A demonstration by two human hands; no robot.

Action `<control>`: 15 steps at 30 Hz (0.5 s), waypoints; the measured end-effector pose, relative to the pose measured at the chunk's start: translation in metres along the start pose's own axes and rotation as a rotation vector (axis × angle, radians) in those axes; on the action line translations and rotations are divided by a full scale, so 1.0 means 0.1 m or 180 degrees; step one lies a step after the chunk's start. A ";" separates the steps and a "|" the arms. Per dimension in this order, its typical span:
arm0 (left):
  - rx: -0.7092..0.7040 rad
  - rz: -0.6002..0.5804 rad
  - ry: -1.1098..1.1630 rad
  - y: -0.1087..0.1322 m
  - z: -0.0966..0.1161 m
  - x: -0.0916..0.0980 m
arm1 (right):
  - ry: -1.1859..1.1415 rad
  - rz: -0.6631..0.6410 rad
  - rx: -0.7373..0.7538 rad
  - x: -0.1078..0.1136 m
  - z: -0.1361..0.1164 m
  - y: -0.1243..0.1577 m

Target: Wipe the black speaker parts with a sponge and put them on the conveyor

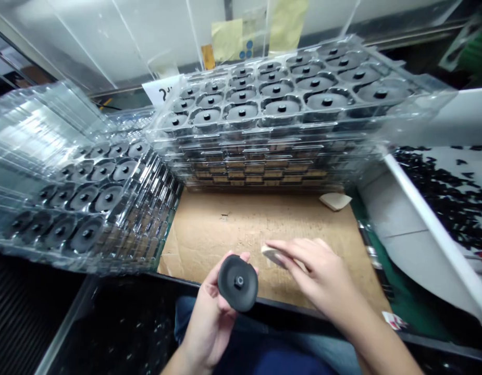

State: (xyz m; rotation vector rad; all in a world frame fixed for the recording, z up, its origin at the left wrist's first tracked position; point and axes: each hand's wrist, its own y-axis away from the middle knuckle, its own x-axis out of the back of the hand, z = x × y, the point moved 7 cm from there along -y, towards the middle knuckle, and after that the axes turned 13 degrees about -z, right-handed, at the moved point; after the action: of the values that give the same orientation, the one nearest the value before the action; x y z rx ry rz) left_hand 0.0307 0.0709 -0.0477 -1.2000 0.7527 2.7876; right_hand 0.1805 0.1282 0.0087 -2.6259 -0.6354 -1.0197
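My left hand (213,317) is closed around the edge of a round black disc (233,294), which has a small hub in its middle and faces up toward me. To its right, my right hand (314,265) pinches a small off-white pad (272,255) between thumb and fingers. The pad is held just above the cardboard sheet (221,224), apart from the disc. What the pad is made of, I cannot tell. Similar black discs sit in the pockets of a clear plastic tray (241,125) beyond my hands.
A second stack of clear trays (135,219) with black discs stands at the left. At the right is a white bin (416,208) with many small black parts (447,198). A folded off-white piece (335,201) lies on the cardboard. Yellow notes (227,35) hang behind the trays.
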 end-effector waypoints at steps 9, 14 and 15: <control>0.0054 -0.0365 0.0061 0.04 0.04 -0.16 | -0.0294 -0.0117 -0.0285 -0.44 0.34 0.23; 0.0011 -0.0396 0.0071 0.06 0.03 -0.22 | -0.0343 0.0554 0.0164 0.14 -0.22 0.15; 0.0000 -0.0368 0.0030 0.05 0.02 -0.19 | -0.0314 0.0612 0.0561 0.21 -0.41 0.14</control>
State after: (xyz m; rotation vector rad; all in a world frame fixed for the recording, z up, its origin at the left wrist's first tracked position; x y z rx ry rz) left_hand 0.0417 0.0705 -0.0311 -1.2162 0.6615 2.6907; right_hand 0.1770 0.1070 0.0519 -2.5351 -0.4593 -0.7473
